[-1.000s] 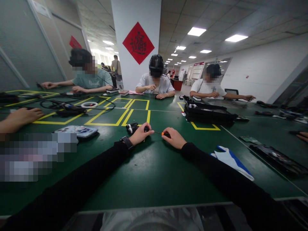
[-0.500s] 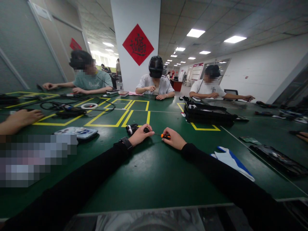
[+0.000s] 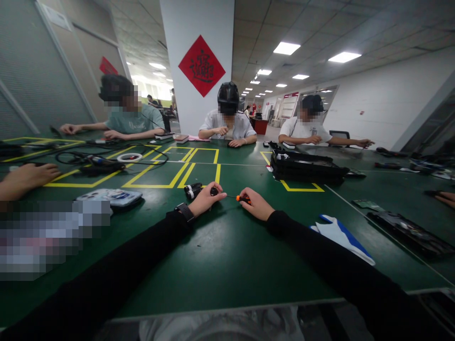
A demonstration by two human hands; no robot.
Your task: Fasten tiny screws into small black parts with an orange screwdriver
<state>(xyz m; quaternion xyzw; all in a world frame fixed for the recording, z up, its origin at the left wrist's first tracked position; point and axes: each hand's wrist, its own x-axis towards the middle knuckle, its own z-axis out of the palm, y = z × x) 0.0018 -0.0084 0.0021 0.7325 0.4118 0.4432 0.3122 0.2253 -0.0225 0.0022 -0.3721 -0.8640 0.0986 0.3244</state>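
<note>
Over the green table (image 3: 213, 265), my right hand (image 3: 256, 204) is closed on an orange and black screwdriver (image 3: 243, 199). Its thin shaft points left, toward the fingertips of my left hand (image 3: 208, 199). Those fingers are curled round a small dark round object (image 3: 213, 191), and the shaft's tip is at or near them; contact is too small to tell. Just left of my left hand lies a black cylindrical item with white bands (image 3: 193, 190). A dark watch (image 3: 185, 212) is on my left wrist.
Black stacked casings (image 3: 307, 168) stand beyond my right hand. A blue and white glove (image 3: 343, 237) lies right, near an opened black device (image 3: 408, 232). At left are a pale case (image 3: 110, 196), cables (image 3: 103, 158) and another person's hand (image 3: 31, 176). Three people sit across the table.
The whole view has shifted slightly. Both my hands keep nearly the same pose, with the screwdriver still between them.
</note>
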